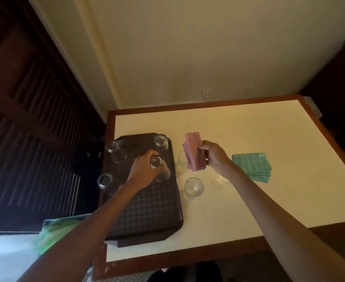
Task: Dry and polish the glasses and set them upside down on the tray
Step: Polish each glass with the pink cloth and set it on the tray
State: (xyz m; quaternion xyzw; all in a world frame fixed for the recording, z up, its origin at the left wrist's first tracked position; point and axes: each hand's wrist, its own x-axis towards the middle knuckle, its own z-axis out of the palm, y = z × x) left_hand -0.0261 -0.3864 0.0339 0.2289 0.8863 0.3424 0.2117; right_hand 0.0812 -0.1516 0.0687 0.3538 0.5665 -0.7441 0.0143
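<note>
Behind pink cloth (194, 153), glass (181, 162) half hidden

tray (147, 216) front bare — glasses (161, 140) behind

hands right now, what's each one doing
Left hand: closed around an upside-down glass on the tray.
Right hand: closed, holding the pink cloth above the table.

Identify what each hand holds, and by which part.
Left hand grips an upturned glass by its side on the tray. Right hand pinches the pink cloth along its right edge.
</note>
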